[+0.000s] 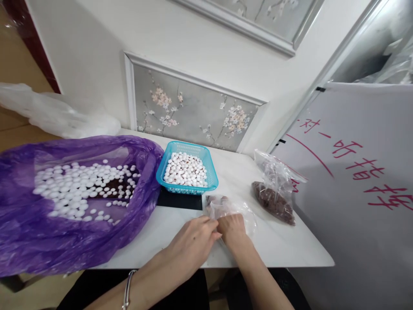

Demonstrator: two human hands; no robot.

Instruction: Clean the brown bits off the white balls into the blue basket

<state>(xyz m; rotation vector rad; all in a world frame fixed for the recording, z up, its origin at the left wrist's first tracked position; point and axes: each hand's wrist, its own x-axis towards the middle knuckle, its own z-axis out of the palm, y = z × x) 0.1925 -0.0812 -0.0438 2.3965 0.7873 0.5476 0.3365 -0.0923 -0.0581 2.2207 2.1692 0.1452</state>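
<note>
My left hand [198,239] pinches the edge of a clear plastic bag [250,219] that lies on the white table in front of me. My right hand [231,227] reaches into that same bag, and the plastic hides its fingers. Small brownish pieces [217,199] show through the bag's far end. Just behind it stands a blue plastic basket [213,183] filled with white oval pieces [185,170], some with brown showing between them. Right of my hands rests a clear zip bag [274,168] with a dark brown mass [272,200] in its lower part.
A large purple plastic bag [142,224] spreads over the table's left side, holding many white pieces [71,185]. A flat black object [179,200] lies by the basket. The wall rises behind the table [303,249], and a whiteboard [338,206] with red writing leans at right.
</note>
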